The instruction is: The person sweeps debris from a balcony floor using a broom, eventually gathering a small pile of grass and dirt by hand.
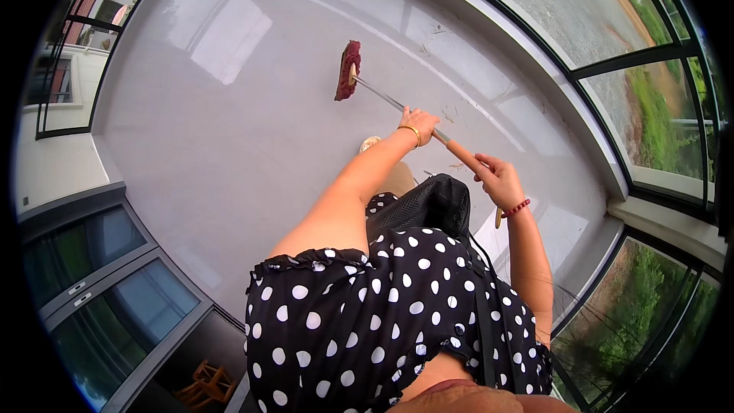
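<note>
A long-handled floor mop slants across the view, its fuzzy dark red head [348, 70] resting on the grey tiled floor [246, 143]. My left hand [421, 125] grips the metal pole [381, 93] partway along. Farther up, my right hand [500, 180] holds the orange grip [463, 156], with some fingers loosely extended. A yellowish end of the handle shows below the right wrist. Scattered bits of dry debris [448, 115] lie on the floor to the right of the pole.
Low walls with dark-framed windows [636, 57] curve along the right. Glass sliding doors [126, 310] stand at the lower left, with a wooden chair [206, 384] beyond the opening. A black mesh bag [430, 203] hangs at my front, above my shoe [369, 144].
</note>
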### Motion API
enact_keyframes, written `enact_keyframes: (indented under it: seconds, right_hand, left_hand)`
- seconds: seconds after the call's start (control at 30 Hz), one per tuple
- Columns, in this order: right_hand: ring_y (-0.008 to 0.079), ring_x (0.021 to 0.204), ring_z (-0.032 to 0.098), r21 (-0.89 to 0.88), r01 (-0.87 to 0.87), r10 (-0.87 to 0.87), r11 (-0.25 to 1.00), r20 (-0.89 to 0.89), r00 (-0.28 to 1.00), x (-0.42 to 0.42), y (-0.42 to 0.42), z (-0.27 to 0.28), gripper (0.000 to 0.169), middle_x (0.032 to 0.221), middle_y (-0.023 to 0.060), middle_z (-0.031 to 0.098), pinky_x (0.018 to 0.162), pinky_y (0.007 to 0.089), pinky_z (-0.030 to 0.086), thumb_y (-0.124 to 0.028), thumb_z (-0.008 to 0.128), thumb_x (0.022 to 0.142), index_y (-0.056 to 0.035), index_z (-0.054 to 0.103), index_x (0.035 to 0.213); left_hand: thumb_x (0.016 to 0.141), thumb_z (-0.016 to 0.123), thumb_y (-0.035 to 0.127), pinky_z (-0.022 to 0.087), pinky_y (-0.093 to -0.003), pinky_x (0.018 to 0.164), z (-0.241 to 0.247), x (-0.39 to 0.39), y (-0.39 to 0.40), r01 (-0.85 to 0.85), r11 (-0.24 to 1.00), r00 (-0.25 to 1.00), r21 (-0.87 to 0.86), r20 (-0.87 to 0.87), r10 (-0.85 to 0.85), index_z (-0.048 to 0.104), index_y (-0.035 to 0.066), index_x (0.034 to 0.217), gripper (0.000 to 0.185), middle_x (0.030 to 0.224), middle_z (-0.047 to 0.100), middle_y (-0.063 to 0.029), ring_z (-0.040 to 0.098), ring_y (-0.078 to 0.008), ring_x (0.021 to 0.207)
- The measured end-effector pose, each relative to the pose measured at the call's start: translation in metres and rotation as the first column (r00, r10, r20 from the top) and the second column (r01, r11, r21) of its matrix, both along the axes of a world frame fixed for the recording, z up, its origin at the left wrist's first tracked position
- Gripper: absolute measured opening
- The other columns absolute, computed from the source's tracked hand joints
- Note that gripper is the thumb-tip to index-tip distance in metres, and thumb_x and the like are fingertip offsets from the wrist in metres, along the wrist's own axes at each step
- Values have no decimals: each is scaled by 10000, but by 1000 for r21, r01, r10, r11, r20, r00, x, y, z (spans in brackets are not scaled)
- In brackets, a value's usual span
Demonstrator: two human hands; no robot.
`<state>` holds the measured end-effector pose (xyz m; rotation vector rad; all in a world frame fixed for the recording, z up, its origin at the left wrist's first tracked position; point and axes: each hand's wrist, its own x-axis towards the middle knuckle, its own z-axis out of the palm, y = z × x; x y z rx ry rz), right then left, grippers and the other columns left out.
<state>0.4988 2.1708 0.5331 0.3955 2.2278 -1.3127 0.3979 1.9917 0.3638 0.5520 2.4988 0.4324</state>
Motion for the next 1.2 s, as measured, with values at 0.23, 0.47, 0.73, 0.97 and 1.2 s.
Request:
enact_keyframes:
  seconds: [0.23, 0.47, 0.73, 0.97, 1.2]
  right_hand:
    - [76, 591, 504, -102, -236, 247, 966, 111, 963, -155, -49, -56, 407, 722, 53, 607, 550, 223, 428, -216, 563, 801, 14, 555, 1136]
    - [324, 800, 597, 182, -283, 262, 942, 134, 956, -243, -51, -86, 303, 835, 190, 620, 708, 369, 455, -246, 467, 827, -38, 633, 971]
    - [164, 614, 576, 314, 279, -367, 908, 273, 889, -176, 79, -63, 345, 663, 100, 608, 590, 299, 436, -228, 492, 810, -6, 599, 1051]
    - [155, 572, 542, 472, 443, -552, 762, 115, 826, -95, 79, -13, 352, 663, 100, 591, 534, 299, 425, -189, 479, 852, 34, 555, 1114]
    - [181, 595, 559, 454, 440, -498, 775, 10, 867, -80, 107, 57, 354, 693, 121, 596, 529, 294, 424, -217, 511, 865, 42, 560, 1101]
  left_hand:
    - [799, 531, 107, 256, -499, 993, -51, -84, -79, -335, 935, 938, -115, 56, 342, 563, 210, 1148, 365, 1130, 571, -39, 469, -223, 1122]
    - [834, 529, 187, 202, -491, 1034, -98, -167, -53, -218, 946, 898, -241, 329, 291, 618, 270, 1074, 269, 1154, 552, -18, 443, -206, 1139]
    - [805, 529, 181, 198, -557, 1000, -95, -187, 135, 418, 908, 837, 23, 380, -394, 667, 248, 943, 206, 1014, 617, -27, 496, -227, 1066]
    - [783, 560, 183, 180, -545, 1023, -56, -136, 233, 725, 652, 590, 221, 287, -754, 648, 258, 1000, 245, 972, 627, -16, 500, -210, 1055]
    - [771, 551, 168, 189, -539, 1026, 10, -136, 257, 734, 590, 608, 335, 62, -792, 649, 190, 914, 175, 908, 643, -57, 542, -255, 1017]
